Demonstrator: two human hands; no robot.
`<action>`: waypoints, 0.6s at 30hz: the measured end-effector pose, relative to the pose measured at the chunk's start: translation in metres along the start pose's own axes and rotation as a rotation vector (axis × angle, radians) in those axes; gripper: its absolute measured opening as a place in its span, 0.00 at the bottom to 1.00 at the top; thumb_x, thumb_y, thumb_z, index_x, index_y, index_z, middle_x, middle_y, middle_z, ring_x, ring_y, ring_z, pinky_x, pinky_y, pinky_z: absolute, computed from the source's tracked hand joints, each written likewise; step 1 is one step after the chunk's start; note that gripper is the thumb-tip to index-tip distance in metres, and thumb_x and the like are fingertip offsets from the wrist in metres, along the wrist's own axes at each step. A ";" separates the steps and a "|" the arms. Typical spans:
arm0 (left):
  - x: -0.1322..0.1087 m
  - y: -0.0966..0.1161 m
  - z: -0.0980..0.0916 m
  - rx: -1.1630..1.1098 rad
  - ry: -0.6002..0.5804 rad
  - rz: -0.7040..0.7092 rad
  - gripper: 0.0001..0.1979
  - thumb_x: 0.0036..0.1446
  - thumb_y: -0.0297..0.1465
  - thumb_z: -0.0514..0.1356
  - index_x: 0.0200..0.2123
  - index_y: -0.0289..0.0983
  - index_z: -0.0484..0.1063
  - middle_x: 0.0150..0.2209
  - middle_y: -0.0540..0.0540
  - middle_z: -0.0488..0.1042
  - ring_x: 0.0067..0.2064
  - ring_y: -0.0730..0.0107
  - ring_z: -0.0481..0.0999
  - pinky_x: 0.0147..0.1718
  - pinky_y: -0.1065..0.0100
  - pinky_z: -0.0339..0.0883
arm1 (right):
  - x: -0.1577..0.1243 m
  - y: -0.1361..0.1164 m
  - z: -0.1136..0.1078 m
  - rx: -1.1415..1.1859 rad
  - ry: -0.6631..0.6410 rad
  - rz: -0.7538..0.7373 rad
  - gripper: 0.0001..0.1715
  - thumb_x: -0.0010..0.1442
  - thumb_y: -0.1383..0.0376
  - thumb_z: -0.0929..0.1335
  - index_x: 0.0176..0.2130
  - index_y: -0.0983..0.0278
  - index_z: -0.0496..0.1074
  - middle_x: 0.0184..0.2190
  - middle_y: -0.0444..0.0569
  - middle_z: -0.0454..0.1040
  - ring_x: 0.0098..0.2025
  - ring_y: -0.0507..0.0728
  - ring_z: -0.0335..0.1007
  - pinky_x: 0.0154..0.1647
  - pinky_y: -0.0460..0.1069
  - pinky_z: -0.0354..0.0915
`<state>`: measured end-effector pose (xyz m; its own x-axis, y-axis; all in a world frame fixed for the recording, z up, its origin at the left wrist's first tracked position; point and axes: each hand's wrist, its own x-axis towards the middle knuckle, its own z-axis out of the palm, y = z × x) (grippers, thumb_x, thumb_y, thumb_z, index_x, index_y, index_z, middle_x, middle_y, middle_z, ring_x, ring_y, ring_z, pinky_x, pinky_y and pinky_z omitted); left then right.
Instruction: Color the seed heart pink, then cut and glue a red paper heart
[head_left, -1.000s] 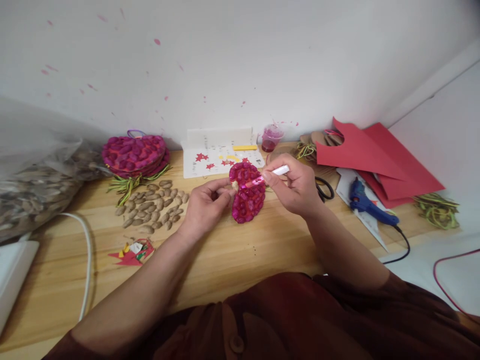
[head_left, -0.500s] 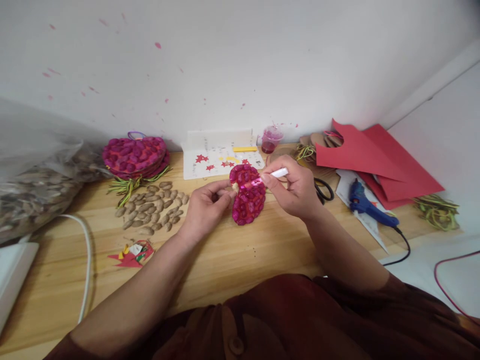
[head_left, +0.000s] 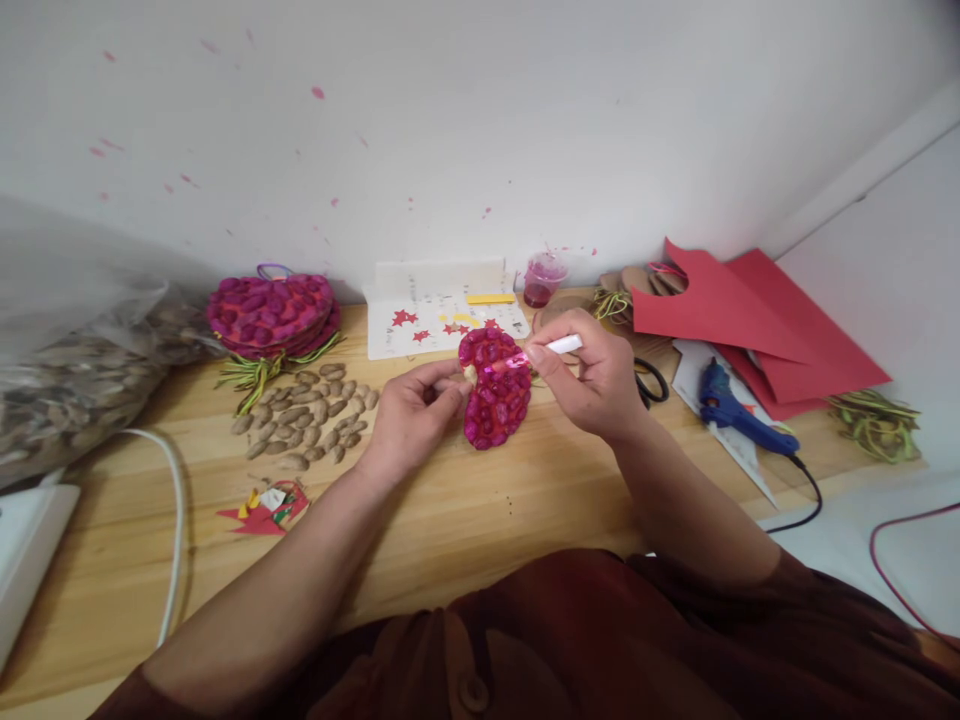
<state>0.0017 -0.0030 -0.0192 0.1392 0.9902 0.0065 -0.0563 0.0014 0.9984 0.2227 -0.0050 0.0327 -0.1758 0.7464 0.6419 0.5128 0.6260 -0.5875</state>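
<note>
A magenta heart-shaped piece covered in painted shells (head_left: 495, 400) rests on the wooden table (head_left: 465, 510). My left hand (head_left: 412, 412) pinches its left edge, fingers closed on it. My right hand (head_left: 592, 375) grips a white-handled brush (head_left: 559, 345) whose pink-stained tip touches the upper middle of the heart piece.
A stack of finished magenta pieces (head_left: 271, 310) sits at the back left, with loose nut shells (head_left: 307, 415) in front and a clear bag of shells (head_left: 75, 370) further left. Behind are a paper with red stars (head_left: 442, 305), a paint cup (head_left: 541, 277), red card sheets (head_left: 750, 310), scissors (head_left: 651, 380), a blue glue gun (head_left: 735, 408).
Hardly anything has moved. My right hand with the brush has shifted very slightly over the top of the heart piece; my left hand keeps its hold.
</note>
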 end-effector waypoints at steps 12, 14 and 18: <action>0.000 -0.001 -0.001 -0.002 -0.011 -0.005 0.20 0.53 0.38 0.72 0.46 0.33 0.83 0.25 0.52 0.71 0.25 0.76 0.66 0.27 0.72 0.63 | 0.000 -0.002 0.003 0.010 -0.051 -0.106 0.03 0.64 0.67 0.71 0.36 0.59 0.73 0.31 0.44 0.77 0.35 0.56 0.71 0.42 0.55 0.64; 0.000 -0.001 0.000 -0.013 -0.021 -0.015 0.20 0.53 0.39 0.71 0.46 0.33 0.83 0.24 0.52 0.71 0.24 0.76 0.65 0.26 0.72 0.62 | -0.001 -0.001 0.003 -0.005 -0.007 -0.098 0.02 0.64 0.67 0.71 0.37 0.59 0.74 0.32 0.44 0.77 0.36 0.56 0.72 0.43 0.55 0.64; 0.000 0.000 0.001 -0.004 -0.018 -0.029 0.21 0.52 0.39 0.72 0.46 0.33 0.83 0.23 0.53 0.70 0.23 0.76 0.64 0.25 0.72 0.61 | -0.002 0.001 0.004 0.023 0.022 -0.051 0.01 0.64 0.66 0.71 0.38 0.59 0.74 0.33 0.45 0.78 0.37 0.56 0.74 0.43 0.55 0.65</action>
<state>0.0023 -0.0028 -0.0189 0.1590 0.9870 -0.0217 -0.0557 0.0309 0.9980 0.2202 -0.0051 0.0293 -0.1828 0.7084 0.6817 0.4841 0.6684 -0.5647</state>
